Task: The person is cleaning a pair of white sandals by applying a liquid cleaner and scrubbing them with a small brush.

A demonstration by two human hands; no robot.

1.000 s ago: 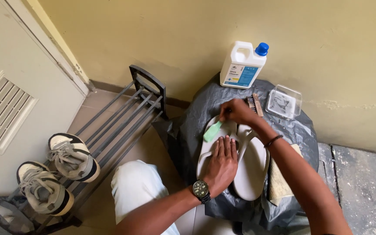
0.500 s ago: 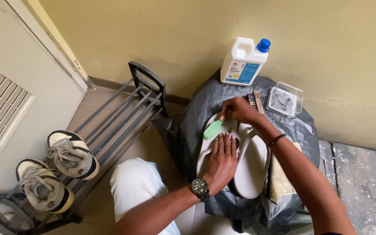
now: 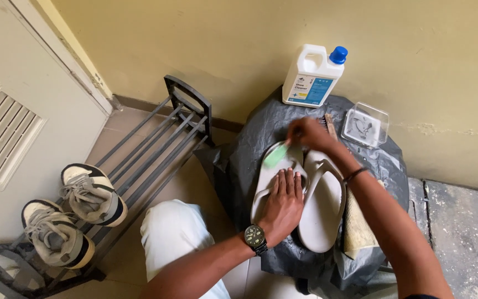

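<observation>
At the far left, a pair of white lace-up sneakers with dark trim [image 3: 73,213] sits on the lower end of a dark grey slatted metal shoe rack [image 3: 156,149], which runs up toward the corner by the cream louvred door [image 3: 6,138]. The person's knee in white trousers [image 3: 181,238] shows below the middle of the view.

Right of the rack, a crumpled black plastic sheet [image 3: 239,155] covers the floor. On it lie two pale grey rubber flip-flops side by side: the left flip-flop [image 3: 266,177] and the right flip-flop [image 3: 322,210], touching or nearly so. The left hand [image 3: 283,205], with a dark wristwatch, lies flat with fingers spread on the left flip-flop, pressing it down. The right hand [image 3: 308,134] is closed round the handle of a small green brush [image 3: 276,156], whose head meets the toe end of that same flip-flop.

By the look of it, the step in hand is scrubbing the front of the left flip-flop; the next move seems to call for steady pressure from the flat hand while the brush works along the sole.

Behind, against the yellow wall, stands a white plastic jug with a blue cap [image 3: 312,77]. Further right are a clear plastic tray [image 3: 365,125] and a tan cloth [image 3: 358,224] beside the right flip-flop.
</observation>
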